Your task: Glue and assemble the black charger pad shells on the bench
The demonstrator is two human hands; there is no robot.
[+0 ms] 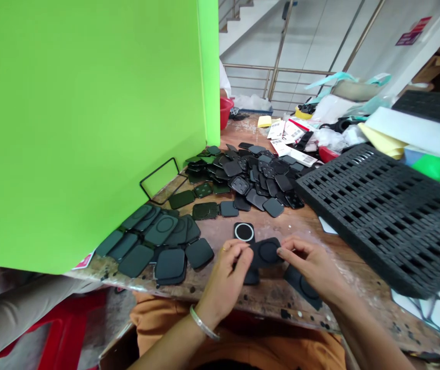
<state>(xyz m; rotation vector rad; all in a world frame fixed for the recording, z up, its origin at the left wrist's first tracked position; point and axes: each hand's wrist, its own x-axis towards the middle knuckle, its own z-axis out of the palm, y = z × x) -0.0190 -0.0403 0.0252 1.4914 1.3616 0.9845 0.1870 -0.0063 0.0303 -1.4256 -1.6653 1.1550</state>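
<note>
The black pad (268,252) is held up over the near part of the wooden surface (289,226), spanned between both hands; the left hand (233,270) pinches its left end, the right hand (308,261) its right end, the fingers of each narrow on it; just behind it lies a white-ringed piece (244,226); another pad (300,287) lies partly under the right hand; stacked pads (169,264) lie to the left; farther back spreads a dark heap (232,168); a green panel (89,118) stands at left, a slotted tray (359,245) at right.
</note>
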